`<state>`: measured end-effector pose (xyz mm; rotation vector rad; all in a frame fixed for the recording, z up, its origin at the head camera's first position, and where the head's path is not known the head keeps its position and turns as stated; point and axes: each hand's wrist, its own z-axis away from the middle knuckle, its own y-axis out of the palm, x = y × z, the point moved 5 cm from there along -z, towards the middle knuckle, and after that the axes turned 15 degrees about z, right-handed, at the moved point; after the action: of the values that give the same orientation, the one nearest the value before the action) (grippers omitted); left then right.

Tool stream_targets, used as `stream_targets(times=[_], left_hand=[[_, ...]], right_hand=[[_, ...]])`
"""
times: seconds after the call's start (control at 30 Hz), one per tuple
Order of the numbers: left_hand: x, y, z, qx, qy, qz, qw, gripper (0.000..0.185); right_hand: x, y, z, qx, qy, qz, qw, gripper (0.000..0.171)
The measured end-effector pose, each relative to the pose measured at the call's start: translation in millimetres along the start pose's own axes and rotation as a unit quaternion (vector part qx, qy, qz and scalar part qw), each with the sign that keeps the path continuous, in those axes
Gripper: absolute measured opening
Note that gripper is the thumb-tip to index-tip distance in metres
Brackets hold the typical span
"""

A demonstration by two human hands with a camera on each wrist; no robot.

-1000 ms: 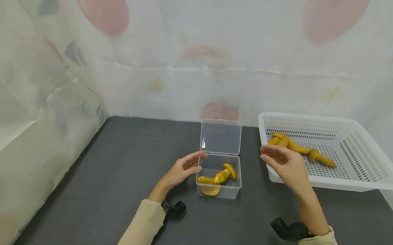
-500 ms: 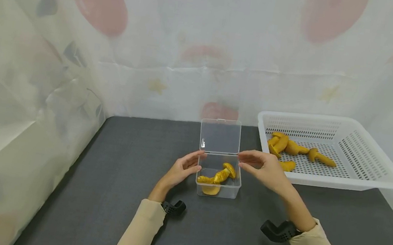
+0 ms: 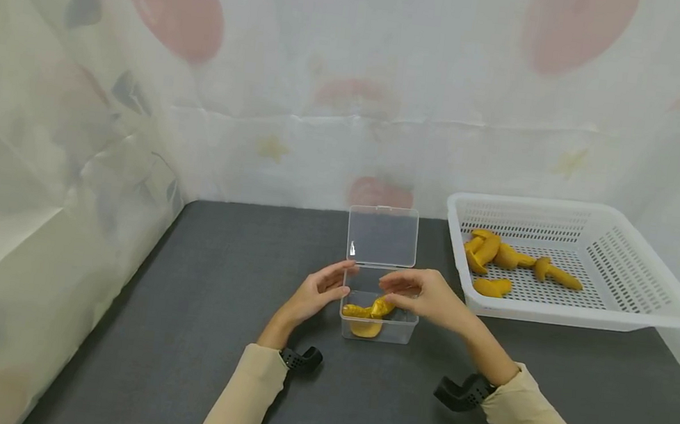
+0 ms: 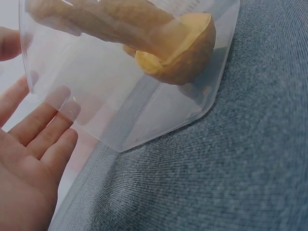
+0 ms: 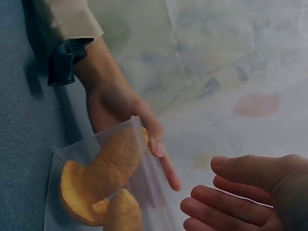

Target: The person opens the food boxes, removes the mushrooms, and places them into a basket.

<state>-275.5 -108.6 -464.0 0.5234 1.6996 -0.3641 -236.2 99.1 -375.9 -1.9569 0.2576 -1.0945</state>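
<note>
A clear plastic box [image 3: 397, 332] stands on the table with its hinged lid [image 3: 382, 236] raised at the back. Yellow mushrooms [image 3: 360, 310] lie inside it, seen through the wall in both wrist views. My left hand [image 3: 317, 293] is at the box's left side, its fairly straight fingers against the outer wall. Over the box's right part is my right hand [image 3: 431, 298], its thumb and fingers apart. Nothing shows between them in the right wrist view. In the head view this hand covers the right-hand mushroom in part.
A white slotted basket [image 3: 656, 314] stands at the right rear, with several yellow mushrooms [image 3: 481, 253] toward its left side. Dark grey cloth covers the table [image 3: 231, 283]. Printed curtains [image 3: 269, 57] hang behind and at the sides.
My right hand has moved left from the basket's near-left edge to over the box, uncovering a mushroom in the basket. The left hand stays at the box's side.
</note>
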Motion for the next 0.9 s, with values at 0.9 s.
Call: stream_targets(times=[0.9], left_hand=[[2.9,-1.7,-0.4,0.008,0.003,0.000,1.0000,0.054]], right_hand=[[-16.4,28.5,-28.2,0.168,-0.067,0.121,0.976,0.024]])
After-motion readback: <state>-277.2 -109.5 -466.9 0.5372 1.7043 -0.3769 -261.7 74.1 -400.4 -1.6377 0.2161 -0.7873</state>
